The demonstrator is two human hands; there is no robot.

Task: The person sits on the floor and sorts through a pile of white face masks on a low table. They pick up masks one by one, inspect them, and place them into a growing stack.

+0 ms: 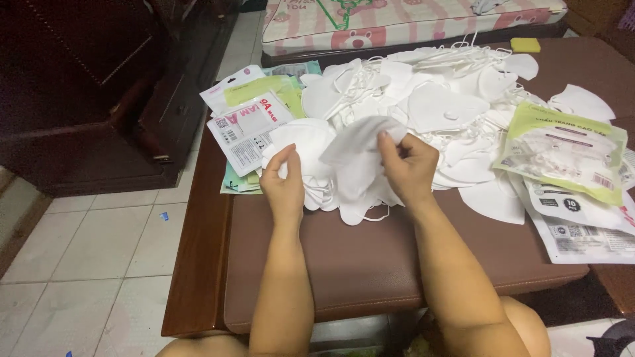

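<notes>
My right hand (408,165) pinches the top edge of a folded white face mask (354,152) and holds it up over the pile. My left hand (284,182) has its fingertips closed on a white mask (301,142) at the left of a small stack near me. Behind both hands a big heap of loose white masks (430,99) with tangled ear loops covers the brown padded bench (344,258).
Flat mask packets lie left of the heap: white and green ones (248,125). More packets, green and white (562,152), are stacked at the right. A yellow sponge (524,45) sits at the far edge. A dark wooden cabinet (99,86) stands left; tiled floor below it.
</notes>
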